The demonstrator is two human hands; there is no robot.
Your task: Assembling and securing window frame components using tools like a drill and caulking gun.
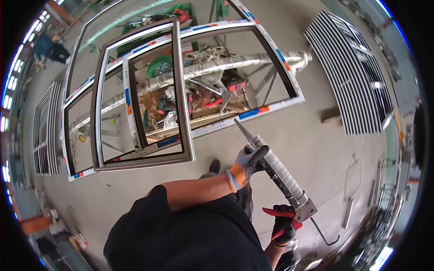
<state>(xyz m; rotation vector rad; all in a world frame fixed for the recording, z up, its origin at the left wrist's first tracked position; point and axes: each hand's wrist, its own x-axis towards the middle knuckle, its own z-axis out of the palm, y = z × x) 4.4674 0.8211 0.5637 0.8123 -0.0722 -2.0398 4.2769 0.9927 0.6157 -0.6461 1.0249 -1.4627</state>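
Observation:
Both my hands hold a caulking gun [285, 174] slantwise in front of me, its nozzle pointing up and left toward the window frame's near edge. Near the nozzle end, my left hand [250, 163] in a grey and orange glove is wrapped round the barrel. Lower down, my right hand [283, 224] in a black glove grips the red handle and trigger; a bent metal rod sticks out behind. Beyond the nozzle lies a large window frame [271, 108] with printed protective tape. A smaller brown sash frame [177, 95] rests over its left part.
Under the frames is a wrapped support bar [253, 59] and a tray of tools with a green bowl [159, 67]. Slatted frame stacks stand at right [348, 74] and left [46, 131]. Another person [49, 49] is at the far left.

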